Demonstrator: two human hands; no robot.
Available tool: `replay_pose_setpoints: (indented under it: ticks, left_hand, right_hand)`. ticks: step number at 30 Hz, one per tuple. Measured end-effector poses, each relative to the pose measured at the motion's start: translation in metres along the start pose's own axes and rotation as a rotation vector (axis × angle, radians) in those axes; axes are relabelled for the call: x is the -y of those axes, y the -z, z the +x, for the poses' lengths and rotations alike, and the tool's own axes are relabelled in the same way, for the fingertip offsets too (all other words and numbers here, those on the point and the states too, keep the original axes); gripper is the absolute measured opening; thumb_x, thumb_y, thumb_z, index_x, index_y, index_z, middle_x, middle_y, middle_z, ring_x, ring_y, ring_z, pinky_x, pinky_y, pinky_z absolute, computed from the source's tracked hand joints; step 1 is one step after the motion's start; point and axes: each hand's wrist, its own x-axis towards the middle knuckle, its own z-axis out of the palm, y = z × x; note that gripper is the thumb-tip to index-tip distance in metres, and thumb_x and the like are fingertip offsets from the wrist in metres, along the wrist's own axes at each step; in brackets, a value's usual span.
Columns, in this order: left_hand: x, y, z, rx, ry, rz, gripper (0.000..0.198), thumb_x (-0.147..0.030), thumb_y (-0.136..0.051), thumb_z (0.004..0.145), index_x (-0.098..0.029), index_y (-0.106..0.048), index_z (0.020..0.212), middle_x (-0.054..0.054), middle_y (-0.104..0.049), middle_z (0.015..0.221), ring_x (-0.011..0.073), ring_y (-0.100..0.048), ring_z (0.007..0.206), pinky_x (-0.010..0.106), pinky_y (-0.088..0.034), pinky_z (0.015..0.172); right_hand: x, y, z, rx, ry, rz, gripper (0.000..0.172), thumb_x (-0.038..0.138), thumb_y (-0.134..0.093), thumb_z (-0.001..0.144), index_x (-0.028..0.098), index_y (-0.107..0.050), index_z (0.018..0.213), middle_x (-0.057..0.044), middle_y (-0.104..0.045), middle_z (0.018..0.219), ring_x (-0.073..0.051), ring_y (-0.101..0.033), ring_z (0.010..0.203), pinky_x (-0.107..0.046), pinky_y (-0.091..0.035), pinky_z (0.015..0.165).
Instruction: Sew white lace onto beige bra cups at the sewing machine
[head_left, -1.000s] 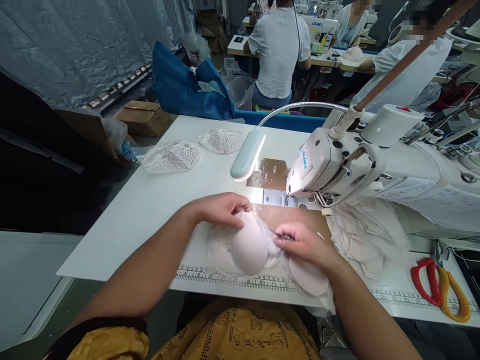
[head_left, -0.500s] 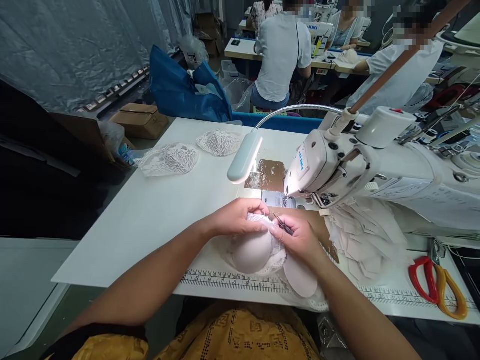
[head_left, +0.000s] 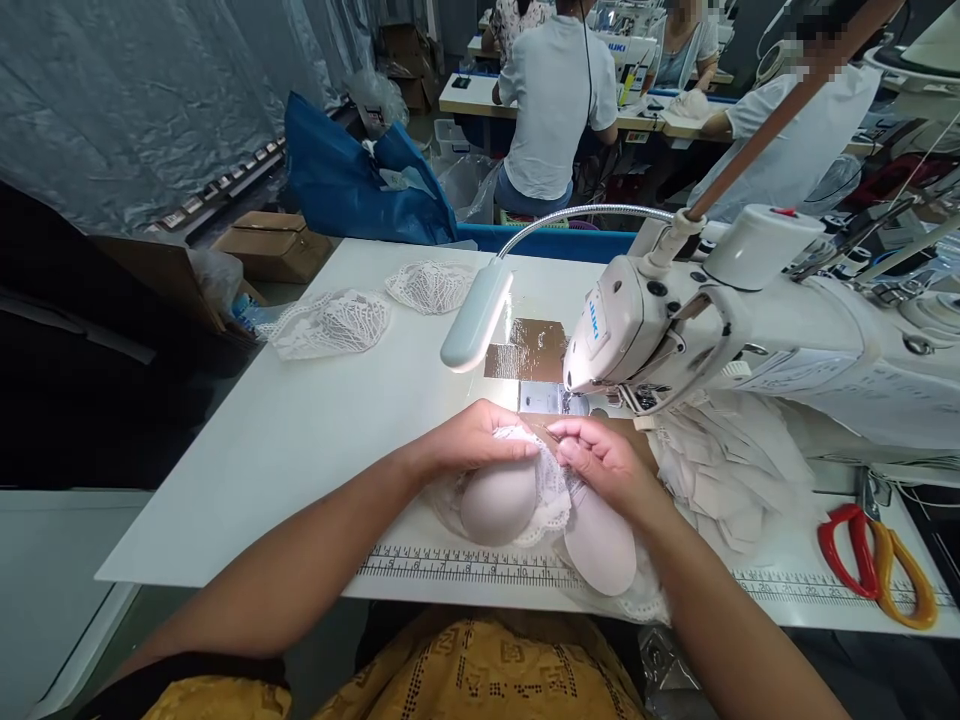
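Note:
A pale bra [head_left: 501,503] with padded cups and lace edging lies at the front of the white table, one cup [head_left: 600,545] over the printed ruler. My left hand [head_left: 491,437] is closed on the lace edge of the left cup, thumb on top. Close beside it, my right hand [head_left: 600,462] is pinched at the lace, fingertips together. Only a thin, dark sliver of the thread snips [head_left: 553,433] shows at those fingertips; the rest is hidden by the hand. The needle area of the sewing machine [head_left: 622,330] stands just beyond both hands.
Two lace pieces [head_left: 330,325] lie at the back left. A lamp [head_left: 478,315] hangs over the table. Right of my hands is a pile of pale fabric pieces [head_left: 720,480], then scissors [head_left: 877,565] with red and orange handles. Co-workers sit beyond a blue bag [head_left: 360,175].
My right hand has turned and shifted slightly right, away from the left thumb. The snips, plainly visible before, are now mostly hidden. My left hand keeps its hold; the view has shifted slightly.

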Motion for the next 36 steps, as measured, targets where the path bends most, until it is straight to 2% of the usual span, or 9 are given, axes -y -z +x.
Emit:
replay_pose_setpoints:
  ticks: [4,8,16,21,25,28,30,33,36]
  left_hand:
    - [0.001,-0.002,0.001,-0.023,0.002,-0.018,0.031,-0.040,-0.075,0.074,-0.012,-0.073,0.086,0.004,-0.066,0.075,0.0153,-0.057,0.069,0.025,-0.044,0.061]
    - [0.000,-0.004,0.001,0.028,-0.002,-0.006,0.034,-0.044,-0.075,0.073,-0.010,-0.068,0.070,0.000,-0.053,0.061,0.0109,-0.046,0.058,0.023,-0.035,0.052]
    - [-0.004,-0.006,0.000,0.045,-0.013,0.025,0.038,-0.045,-0.074,0.072,-0.012,-0.059,0.060,-0.002,-0.043,0.057,0.0094,-0.037,0.055,0.023,-0.026,0.048]
    - [0.000,-0.009,0.002,0.072,0.001,0.036,0.049,-0.045,-0.076,0.070,-0.014,-0.043,0.052,-0.005,-0.032,0.054,0.0069,-0.028,0.052,0.023,-0.019,0.046]
    - [0.004,-0.012,0.005,0.056,-0.001,0.097,0.044,-0.045,-0.076,0.070,-0.014,-0.049,0.055,-0.004,-0.036,0.055,0.0077,-0.032,0.053,0.023,-0.022,0.047]
    - [0.002,-0.009,0.003,0.043,-0.005,0.151,0.037,-0.047,-0.071,0.073,-0.012,-0.060,0.067,-0.001,-0.047,0.061,0.0108,-0.043,0.057,0.023,-0.031,0.051]
    - [-0.003,-0.005,-0.001,0.070,-0.011,0.235,0.035,-0.047,-0.068,0.076,-0.013,-0.064,0.078,0.002,-0.055,0.070,0.0143,-0.050,0.065,0.024,-0.036,0.056]
    - [-0.010,-0.004,-0.012,0.071,-0.007,0.549,0.034,-0.043,-0.072,0.070,-0.015,-0.063,0.087,0.004,-0.059,0.083,0.0190,-0.054,0.074,0.025,-0.037,0.058]
    - [-0.010,-0.011,-0.028,-0.025,-0.038,0.874,0.025,-0.034,-0.069,0.070,-0.017,-0.058,0.084,0.004,-0.058,0.085,0.0208,-0.054,0.076,0.026,-0.034,0.058]
  right_hand:
    - [0.002,-0.002,0.001,0.036,-0.011,0.010,0.029,0.042,-0.063,0.085,0.020,-0.063,0.104,-0.004,-0.067,0.087,-0.018,-0.063,0.080,-0.031,-0.051,0.073]
    - [0.007,-0.007,0.002,0.049,-0.019,-0.003,0.023,0.037,-0.064,0.084,0.019,-0.064,0.098,-0.006,-0.069,0.093,-0.019,-0.065,0.084,-0.031,-0.052,0.075]
    - [0.011,-0.008,0.001,-0.019,0.014,-0.093,0.015,0.034,-0.061,0.085,0.020,-0.065,0.086,-0.003,-0.068,0.083,-0.017,-0.063,0.076,-0.030,-0.051,0.067]
    - [0.007,-0.010,0.003,0.063,-0.020,-0.043,0.016,0.035,-0.061,0.084,0.020,-0.061,0.090,-0.002,-0.067,0.083,-0.016,-0.062,0.072,-0.027,-0.049,0.062]
    - [0.010,-0.016,0.007,0.009,0.022,-0.109,0.013,0.033,-0.058,0.085,0.020,-0.060,0.082,-0.001,-0.065,0.076,-0.016,-0.060,0.069,-0.026,-0.046,0.060]
    - [0.017,-0.009,0.003,-0.035,0.009,-0.175,0.016,0.036,-0.056,0.087,0.021,-0.060,0.086,0.000,-0.063,0.073,-0.016,-0.059,0.068,-0.028,-0.045,0.061]
    - [0.021,0.004,-0.007,-0.071,-0.039,-0.317,0.023,0.043,-0.058,0.086,0.023,-0.061,0.098,-0.001,-0.064,0.076,-0.019,-0.060,0.070,-0.029,-0.045,0.062]
    - [0.023,0.024,-0.028,-0.119,-0.125,-0.653,0.042,0.051,-0.067,0.078,0.026,-0.060,0.111,-0.005,-0.067,0.087,-0.024,-0.062,0.078,-0.031,-0.044,0.062]
    - [0.016,0.032,-0.046,-0.046,-0.162,-0.835,0.026,0.044,-0.063,0.081,0.024,-0.063,0.097,-0.005,-0.067,0.080,-0.023,-0.060,0.069,-0.030,-0.040,0.056]
